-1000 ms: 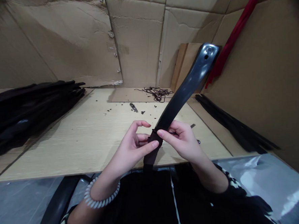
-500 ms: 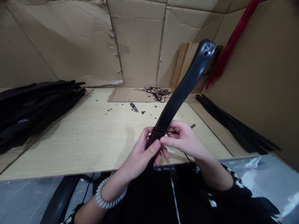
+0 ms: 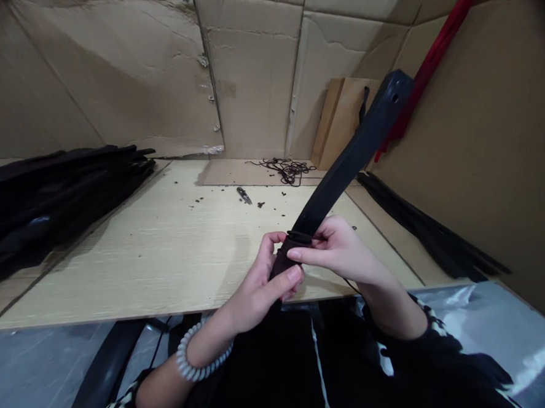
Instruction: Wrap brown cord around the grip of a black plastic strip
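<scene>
Fingers of my left hand (image 3: 259,291) and right hand (image 3: 337,249) clamp on the long curved black strip (image 3: 352,156) above the front edge of the pale wooden desk (image 3: 120,281), and a firm pinch seems best for holding the thin dark binding (image 3: 297,238) snug.

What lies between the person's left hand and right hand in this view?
In the head view, a black strip, bound with dark cord, lies between the left hand and the right hand.

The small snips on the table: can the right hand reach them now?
Probably, once it lets go: the right hand is pinching the black strip, and only small dark scraps lie between it and the snips on the tabletop.
</scene>
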`<state>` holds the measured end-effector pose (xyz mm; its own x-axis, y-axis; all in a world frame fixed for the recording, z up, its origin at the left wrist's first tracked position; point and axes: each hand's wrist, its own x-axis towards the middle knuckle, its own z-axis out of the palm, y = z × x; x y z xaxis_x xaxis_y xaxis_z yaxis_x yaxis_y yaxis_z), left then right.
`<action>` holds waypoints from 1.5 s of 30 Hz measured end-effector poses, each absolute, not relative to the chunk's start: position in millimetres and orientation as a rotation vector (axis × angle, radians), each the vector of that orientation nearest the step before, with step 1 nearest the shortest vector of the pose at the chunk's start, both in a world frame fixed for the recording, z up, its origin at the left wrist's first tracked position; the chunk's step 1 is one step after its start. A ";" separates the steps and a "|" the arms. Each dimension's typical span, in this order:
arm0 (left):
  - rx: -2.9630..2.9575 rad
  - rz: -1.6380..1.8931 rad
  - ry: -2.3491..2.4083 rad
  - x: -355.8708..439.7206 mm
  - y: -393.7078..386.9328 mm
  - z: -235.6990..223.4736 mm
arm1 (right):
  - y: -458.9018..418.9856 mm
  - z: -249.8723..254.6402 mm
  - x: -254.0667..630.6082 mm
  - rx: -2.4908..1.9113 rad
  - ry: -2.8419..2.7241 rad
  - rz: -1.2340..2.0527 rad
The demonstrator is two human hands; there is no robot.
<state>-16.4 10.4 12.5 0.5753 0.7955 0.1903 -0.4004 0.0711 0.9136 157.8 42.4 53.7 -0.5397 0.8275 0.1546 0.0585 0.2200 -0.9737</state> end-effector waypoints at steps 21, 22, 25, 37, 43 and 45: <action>1.176 0.970 0.446 -10.8 11.1 7.2 | 50.4 65.7 166.2 -0.685 -1.808 1.406; 1.169 0.967 0.459 -10.7 11.1 7.3 | 50.4 67.7 166.8 -0.669 -1.807 1.382; 1.171 0.965 0.496 -14.3 12.5 11.3 | 48.4 72.8 166.6 -0.660 -1.848 1.288; 1.378 1.162 0.905 -20.1 19.8 36.0 | 46.4 64.9 156.8 -0.642 -1.724 1.233; 1.449 1.042 0.819 -25.2 24.8 37.6 | 45.3 65.8 156.4 -0.683 -1.711 1.213; 1.507 0.956 0.814 -30.1 25.7 41.5 | 45.3 65.7 156.5 -0.690 -1.715 1.217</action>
<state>-30.1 25.7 41.5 0.4344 0.8908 0.1335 -0.0102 -0.1433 0.9896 156.5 45.3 65.7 -0.4437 0.8267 0.3459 -0.0540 0.3607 -0.9311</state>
